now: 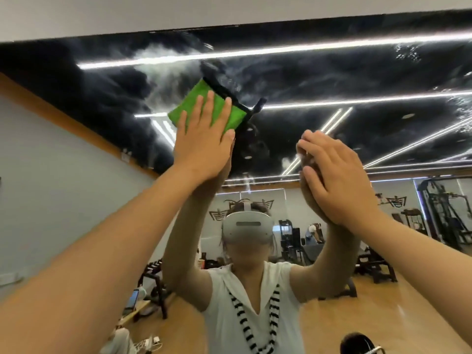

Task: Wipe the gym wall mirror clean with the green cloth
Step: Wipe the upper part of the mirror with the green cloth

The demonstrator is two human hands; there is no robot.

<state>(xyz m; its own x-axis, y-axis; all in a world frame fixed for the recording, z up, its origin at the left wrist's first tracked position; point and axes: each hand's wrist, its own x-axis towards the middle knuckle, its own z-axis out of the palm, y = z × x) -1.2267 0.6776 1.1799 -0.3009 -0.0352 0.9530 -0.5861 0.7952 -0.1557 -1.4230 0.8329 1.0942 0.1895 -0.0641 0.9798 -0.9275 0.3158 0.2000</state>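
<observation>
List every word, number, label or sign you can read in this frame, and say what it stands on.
No text here can be read.
Dark emblems on the gym wall reflected in the mirror: stylised shapes, not legible as characters.
Small sign on the grey wall at left: too small and blurred.
Laptop screen: too small to read.
Green cloth and its black tag: no print visible.

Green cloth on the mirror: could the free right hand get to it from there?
Probably yes. The right hand rests against the wall mirror beside the folded green black-edged cloth, only bare glass between; the left hand presses flat on it.
</observation>
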